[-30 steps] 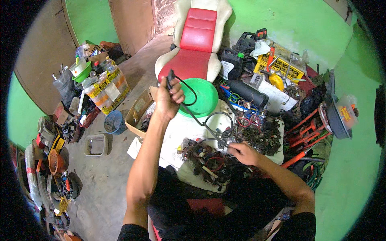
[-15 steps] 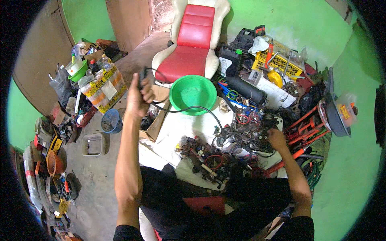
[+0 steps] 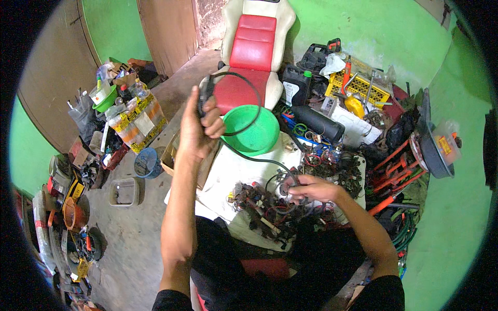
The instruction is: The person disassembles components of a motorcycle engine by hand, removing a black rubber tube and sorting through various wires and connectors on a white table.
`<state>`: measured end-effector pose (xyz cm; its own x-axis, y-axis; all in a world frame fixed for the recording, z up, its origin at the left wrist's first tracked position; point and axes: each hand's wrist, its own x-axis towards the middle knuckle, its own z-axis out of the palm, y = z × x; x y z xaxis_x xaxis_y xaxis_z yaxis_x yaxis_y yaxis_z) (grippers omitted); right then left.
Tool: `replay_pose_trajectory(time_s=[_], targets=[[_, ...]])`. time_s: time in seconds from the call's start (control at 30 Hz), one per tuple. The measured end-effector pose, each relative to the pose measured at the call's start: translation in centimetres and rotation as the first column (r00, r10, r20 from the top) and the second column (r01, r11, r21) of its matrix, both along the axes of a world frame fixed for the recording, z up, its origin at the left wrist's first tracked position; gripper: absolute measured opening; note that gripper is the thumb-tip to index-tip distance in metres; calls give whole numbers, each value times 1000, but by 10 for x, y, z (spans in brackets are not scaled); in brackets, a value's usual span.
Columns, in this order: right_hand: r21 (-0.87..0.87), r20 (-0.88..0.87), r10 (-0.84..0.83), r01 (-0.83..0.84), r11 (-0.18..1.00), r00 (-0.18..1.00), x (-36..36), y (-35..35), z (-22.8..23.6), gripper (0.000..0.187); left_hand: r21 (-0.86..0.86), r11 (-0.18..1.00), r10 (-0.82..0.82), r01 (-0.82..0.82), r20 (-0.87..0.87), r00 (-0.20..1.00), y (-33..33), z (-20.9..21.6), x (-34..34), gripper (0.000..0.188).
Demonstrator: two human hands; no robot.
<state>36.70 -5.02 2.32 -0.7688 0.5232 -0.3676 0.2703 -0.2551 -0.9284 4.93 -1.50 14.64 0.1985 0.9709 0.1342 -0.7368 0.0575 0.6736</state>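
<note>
Swung back over the counter (image 3: 228,173), left hand (image 3: 199,127) clenched on cable (image 3: 249,155); right hand (image 3: 311,189) pinching its other end amid parts (image 3: 264,205).

Your left hand (image 3: 199,127) is gripping one end of a black cable (image 3: 249,150) raised beside the green bowl (image 3: 254,132), while your right hand (image 3: 311,189) is pinching it over the parts pile (image 3: 270,205) on the worktop (image 3: 233,173).

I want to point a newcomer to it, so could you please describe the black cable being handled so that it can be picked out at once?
Start at the red and cream seat by the green wall, then drop to the green basin before it. The black cable loops over that basin, from the raised left hand to the right hand. Unlike the tangled wires below, it hangs free.
</note>
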Motion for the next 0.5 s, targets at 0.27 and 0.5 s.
replay_pose_trajectory(time_s=[0.27, 0.5], targets=[[350, 216, -95, 14, 937, 972, 89, -7, -55, 23, -56, 966, 245, -254, -134, 960, 3, -24, -74, 45], [-164, -139, -839, 823, 544, 526, 64, -6, -17, 16, -31, 993, 77, -115, -571, 817, -13, -25, -17, 54]])
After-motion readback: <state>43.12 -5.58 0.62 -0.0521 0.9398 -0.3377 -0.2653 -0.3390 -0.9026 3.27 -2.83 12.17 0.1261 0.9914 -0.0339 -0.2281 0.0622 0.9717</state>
